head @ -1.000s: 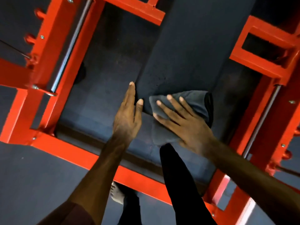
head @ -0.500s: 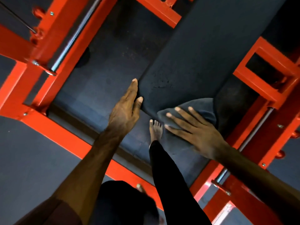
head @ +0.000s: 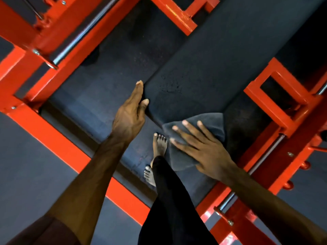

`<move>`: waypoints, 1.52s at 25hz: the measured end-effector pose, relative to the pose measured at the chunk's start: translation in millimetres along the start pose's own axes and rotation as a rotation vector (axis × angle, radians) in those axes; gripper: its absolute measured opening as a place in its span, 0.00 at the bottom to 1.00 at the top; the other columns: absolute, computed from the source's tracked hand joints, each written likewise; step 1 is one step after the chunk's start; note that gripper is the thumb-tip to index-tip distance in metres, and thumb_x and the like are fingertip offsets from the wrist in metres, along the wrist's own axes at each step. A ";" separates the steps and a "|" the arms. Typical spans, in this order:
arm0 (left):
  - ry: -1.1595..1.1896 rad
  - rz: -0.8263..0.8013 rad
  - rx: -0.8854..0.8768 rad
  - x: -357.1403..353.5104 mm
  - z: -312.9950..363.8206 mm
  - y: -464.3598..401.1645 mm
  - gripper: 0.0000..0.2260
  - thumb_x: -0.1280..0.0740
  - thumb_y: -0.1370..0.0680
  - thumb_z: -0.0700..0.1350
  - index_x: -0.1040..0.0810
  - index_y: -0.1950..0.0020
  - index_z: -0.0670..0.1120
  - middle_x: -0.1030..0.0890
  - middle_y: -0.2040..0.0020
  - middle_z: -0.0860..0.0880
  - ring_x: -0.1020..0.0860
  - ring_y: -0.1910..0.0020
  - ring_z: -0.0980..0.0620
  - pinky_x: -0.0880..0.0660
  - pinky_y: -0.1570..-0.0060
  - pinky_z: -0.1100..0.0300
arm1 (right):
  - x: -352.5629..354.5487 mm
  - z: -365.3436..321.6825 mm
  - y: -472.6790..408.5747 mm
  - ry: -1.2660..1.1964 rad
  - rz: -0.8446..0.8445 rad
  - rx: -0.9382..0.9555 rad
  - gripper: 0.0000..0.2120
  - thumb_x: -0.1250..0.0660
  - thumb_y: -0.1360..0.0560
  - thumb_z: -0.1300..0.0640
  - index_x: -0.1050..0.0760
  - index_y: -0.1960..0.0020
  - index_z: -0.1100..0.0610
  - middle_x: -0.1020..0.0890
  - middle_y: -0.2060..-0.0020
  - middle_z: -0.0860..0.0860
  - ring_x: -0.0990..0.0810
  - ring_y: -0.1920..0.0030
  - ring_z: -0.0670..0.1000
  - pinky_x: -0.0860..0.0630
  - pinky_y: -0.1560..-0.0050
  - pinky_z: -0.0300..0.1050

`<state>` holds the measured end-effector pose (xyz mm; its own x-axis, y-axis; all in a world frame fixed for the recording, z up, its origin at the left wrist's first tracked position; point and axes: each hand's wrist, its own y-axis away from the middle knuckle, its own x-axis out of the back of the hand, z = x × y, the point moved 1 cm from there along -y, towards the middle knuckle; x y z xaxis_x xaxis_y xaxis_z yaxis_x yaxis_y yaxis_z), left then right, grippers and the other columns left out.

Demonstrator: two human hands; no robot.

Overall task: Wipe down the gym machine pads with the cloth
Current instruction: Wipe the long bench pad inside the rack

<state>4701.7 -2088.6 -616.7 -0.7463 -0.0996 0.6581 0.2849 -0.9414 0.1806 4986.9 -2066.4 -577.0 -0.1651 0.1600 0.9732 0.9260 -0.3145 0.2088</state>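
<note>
The right hand [head: 207,149] lies flat, fingers spread and straight, pressing a dark grey cloth [head: 194,137] onto the near end of the black bench pad [head: 203,68]. Just beside it, the left hand [head: 130,117] rests straight-fingered against the pad's side edge, gripping nothing.

views: one, head-worn | facing: steeply down over the pad [head: 203,68], red frame [head: 58,142] and floor [head: 26,174] | range: close, both forearms enter from the bottom edge | overlap: no second view | lens: wide, frame lines run diagonally
</note>
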 end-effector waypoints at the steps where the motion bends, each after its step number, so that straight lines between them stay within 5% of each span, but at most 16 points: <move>1: 0.015 0.022 0.028 -2.3 1.8 1.6 0.26 0.40 0.11 0.48 0.40 0.14 0.44 0.38 0.16 0.50 0.40 0.19 0.60 0.44 0.21 0.69 | -3.1 5.3 3.1 -0.023 0.054 -0.096 0.41 0.35 0.28 0.58 0.40 0.16 0.51 0.44 0.15 0.53 0.49 0.15 0.60 0.45 0.19 0.67; 5: 0.054 0.073 0.122 -8.3 5.9 9.0 0.26 0.41 0.11 0.51 0.42 0.14 0.50 0.31 0.19 0.50 0.31 0.27 0.60 0.37 0.34 0.75 | 11.7 -3.6 -73.3 -0.161 0.237 -0.418 0.40 0.32 0.29 0.53 0.36 0.17 0.54 0.40 0.16 0.55 0.45 0.16 0.62 0.44 0.20 0.67; 7: 0.102 0.084 0.188 -9.3 6.0 16.8 0.25 0.41 0.11 0.50 0.41 0.14 0.50 0.23 0.25 0.48 0.27 0.33 0.61 0.34 0.38 0.76 | 12.5 -19.5 -94.2 -0.159 0.220 -0.381 0.45 0.29 0.31 0.56 0.40 0.16 0.54 0.43 0.15 0.55 0.49 0.15 0.63 0.47 0.19 0.66; 11: 0.102 0.094 0.195 -6.0 6.1 38.4 0.25 0.42 0.12 0.55 0.40 0.14 0.53 0.34 0.19 0.59 0.35 0.26 0.64 0.41 0.31 0.79 | -1.1 -1.1 -31.1 -0.020 0.123 -0.036 0.38 0.34 0.23 0.54 0.42 0.15 0.51 0.47 0.15 0.52 0.52 0.15 0.59 0.45 0.19 0.66; 14: 0.115 0.079 0.193 -12.6 8.0 45.3 0.25 0.43 0.11 0.53 0.42 0.14 0.52 0.38 0.22 0.63 0.38 0.28 0.67 0.46 0.34 0.84 | 4.3 22.8 -24.5 -0.099 0.165 -0.204 0.37 0.35 0.26 0.53 0.37 0.17 0.53 0.41 0.16 0.53 0.46 0.15 0.58 0.42 0.20 0.65; 17: 0.146 0.119 0.175 -21.5 4.8 45.3 0.28 0.42 0.14 0.45 0.43 0.13 0.47 0.38 0.21 0.60 0.36 0.26 0.64 0.41 0.30 0.78 | 16.9 9.6 -105.0 -0.177 0.222 -0.338 0.43 0.29 0.31 0.55 0.36 0.17 0.54 0.40 0.16 0.55 0.46 0.16 0.62 0.46 0.19 0.66; 19: 0.152 0.101 0.144 -21.5 3.8 47.5 0.31 0.41 0.17 0.45 0.44 0.13 0.45 0.38 0.18 0.56 0.35 0.23 0.59 0.37 0.27 0.73 | 18.3 9.3 -121.1 -0.164 0.194 -0.194 0.43 0.29 0.31 0.57 0.37 0.17 0.54 0.42 0.16 0.55 0.48 0.16 0.62 0.48 0.18 0.65; 22: 0.103 0.095 0.199 -16.4 14.0 46.2 0.26 0.42 0.11 0.51 0.43 0.13 0.49 0.36 0.18 0.54 0.35 0.24 0.61 0.43 0.28 0.78 | 12.5 43.4 -66.0 -0.033 0.112 0.079 0.40 0.38 0.27 0.57 0.41 0.15 0.52 0.46 0.15 0.53 0.52 0.15 0.59 0.47 0.18 0.64; 27: 0.076 0.090 0.225 -23.8 19.9 45.7 0.26 0.44 0.11 0.55 0.43 0.13 0.54 0.35 0.17 0.56 0.36 0.25 0.64 0.39 0.28 0.72 | 26.1 56.3 -121.5 -0.103 0.204 -0.302 0.40 0.33 0.30 0.58 0.36 0.18 0.53 0.39 0.16 0.54 0.46 0.16 0.61 0.47 0.18 0.66; 30: 0.075 0.098 0.270 -26.5 16.5 45.6 0.23 0.44 0.11 0.54 0.37 0.16 0.50 0.27 0.21 0.49 0.26 0.26 0.49 0.31 0.35 0.64 | 26.7 48.6 -149.7 -0.106 0.194 -0.091 0.37 0.37 0.27 0.54 0.36 0.18 0.51 0.41 0.16 0.53 0.48 0.15 0.61 0.49 0.18 0.66; 33: 0.099 0.090 0.260 -18.3 25.4 45.7 0.26 0.44 0.11 0.54 0.46 0.13 0.54 0.40 0.18 0.60 0.36 0.24 0.62 0.41 0.29 0.77 | 23.7 84.8 -96.5 -0.006 0.092 0.133 0.40 0.39 0.28 0.57 0.41 0.16 0.50 0.46 0.15 0.51 0.52 0.15 0.58 0.48 0.18 0.65; 38: 0.054 0.077 0.318 -28.1 28.9 43.6 0.28 0.46 0.11 0.58 0.51 0.13 0.57 0.38 0.15 0.54 0.35 0.21 0.53 0.37 0.27 0.59 | 29.8 74.3 -143.9 -0.075 0.226 -0.306 0.40 0.33 0.29 0.55 0.36 0.18 0.51 0.40 0.16 0.53 0.45 0.16 0.61 0.47 0.19 0.66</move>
<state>4752.4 -2117.5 -606.2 -0.7436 -0.1913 0.6406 0.5087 -0.7837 0.3564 4874.0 -1946.9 -585.2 0.0674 0.1186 0.9907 0.7902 -0.6125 0.0196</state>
